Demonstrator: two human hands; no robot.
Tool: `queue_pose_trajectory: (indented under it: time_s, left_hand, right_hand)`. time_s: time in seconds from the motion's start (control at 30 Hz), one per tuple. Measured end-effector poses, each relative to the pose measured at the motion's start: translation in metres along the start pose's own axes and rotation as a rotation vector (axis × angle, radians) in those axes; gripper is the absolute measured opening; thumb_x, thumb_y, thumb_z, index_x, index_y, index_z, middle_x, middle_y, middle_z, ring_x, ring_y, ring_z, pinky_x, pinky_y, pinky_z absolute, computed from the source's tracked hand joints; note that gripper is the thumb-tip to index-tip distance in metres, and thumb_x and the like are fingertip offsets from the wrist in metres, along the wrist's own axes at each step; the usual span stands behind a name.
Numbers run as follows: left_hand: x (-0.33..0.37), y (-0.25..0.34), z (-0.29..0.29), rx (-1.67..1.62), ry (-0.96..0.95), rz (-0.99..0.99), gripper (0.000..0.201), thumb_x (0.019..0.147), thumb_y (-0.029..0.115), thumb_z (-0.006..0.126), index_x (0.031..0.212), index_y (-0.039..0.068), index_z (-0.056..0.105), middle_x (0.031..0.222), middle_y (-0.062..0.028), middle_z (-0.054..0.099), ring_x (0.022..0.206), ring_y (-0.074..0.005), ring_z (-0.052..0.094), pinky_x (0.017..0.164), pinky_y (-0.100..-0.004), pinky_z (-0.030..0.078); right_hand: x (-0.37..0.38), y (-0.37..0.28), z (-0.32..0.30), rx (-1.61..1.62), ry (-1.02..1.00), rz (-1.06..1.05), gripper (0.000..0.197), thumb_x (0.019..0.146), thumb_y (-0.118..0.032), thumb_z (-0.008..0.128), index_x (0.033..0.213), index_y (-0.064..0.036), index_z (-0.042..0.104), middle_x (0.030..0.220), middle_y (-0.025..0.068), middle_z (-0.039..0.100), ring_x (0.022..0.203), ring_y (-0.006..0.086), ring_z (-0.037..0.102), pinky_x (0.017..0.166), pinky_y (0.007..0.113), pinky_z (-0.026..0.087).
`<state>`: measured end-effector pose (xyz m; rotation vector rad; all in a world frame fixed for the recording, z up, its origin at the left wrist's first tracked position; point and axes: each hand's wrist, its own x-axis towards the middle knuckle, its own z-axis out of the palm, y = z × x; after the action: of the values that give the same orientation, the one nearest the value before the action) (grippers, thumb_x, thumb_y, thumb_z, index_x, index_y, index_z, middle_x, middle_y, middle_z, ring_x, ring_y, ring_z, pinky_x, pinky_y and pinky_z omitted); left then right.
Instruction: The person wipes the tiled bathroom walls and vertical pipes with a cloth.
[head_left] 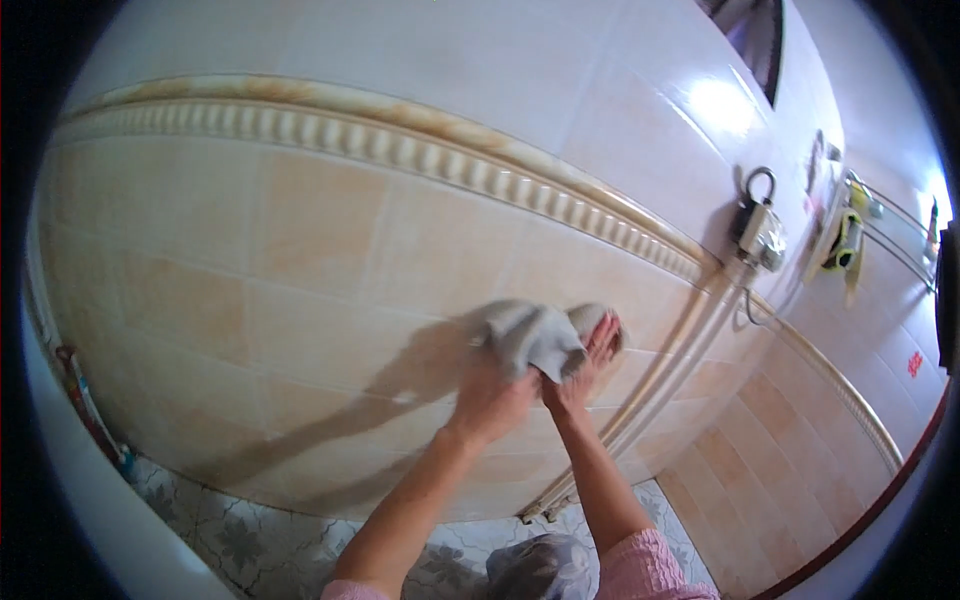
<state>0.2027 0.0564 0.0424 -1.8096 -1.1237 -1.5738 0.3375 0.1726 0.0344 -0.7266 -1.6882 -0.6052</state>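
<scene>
A grey cloth (pixel 532 335) is bunched against the beige tiled wall (pixel 320 215), in front of me. My left hand (pixel 492 400) grips its lower left part, and the folds hide most of the fingers. Just to the right, my right hand (pixel 592 362) has its fingers stretched upward, lying flat on another part of the cloth at the wall. Its thumb is hidden. The two hands almost touch at the wrists, and both are slightly blurred.
A raised moulding (pixel 420 155) crosses the wall above. Pale pipes (pixel 665 385) run down right of my hands, below a water-heater-like valve fitting (pixel 760 240). A rack (pixel 890 235) hangs far right. Below lies a patterned tile floor (pixel 240 525); a narrow object (pixel 90 405) leans far left.
</scene>
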Motion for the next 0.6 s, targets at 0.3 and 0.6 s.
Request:
queue_pose_trajectory:
  time_s: [0.3, 0.6]
  left_hand:
    - [0.023, -0.001, -0.016, 0.126, 0.096, -0.197, 0.029, 0.085, 0.019, 0.06, 0.107, 0.001, 0.058, 0.104, -0.0201, 0.058, 0.098, -0.038, 0.053, 0.092, -0.0468, 0.036]
    - [0.06, 0.013, 0.054, 0.34, -0.273, 0.153, 0.023, 0.081, 0.02, 0.059, 0.099, 0.007, 0.063, 0.102, -0.0154, 0.06, 0.102, -0.0357, 0.053, 0.089, -0.0446, 0.04]
  right_hand:
    - [0.069, -0.014, -0.012, -0.068, -0.009, -0.296, 0.066, 0.083, -0.041, 0.054, 0.138, -0.0066, 0.039, 0.147, 0.0182, 0.027, 0.137, 0.0402, 0.02, 0.105, 0.055, 0.019]
    - [0.068, 0.096, -0.024, -0.086, 0.139, -0.161, 0.066, 0.084, -0.038, 0.052, 0.139, -0.0057, 0.035, 0.148, 0.019, 0.024, 0.136, 0.0445, 0.018, 0.106, 0.059, 0.017]
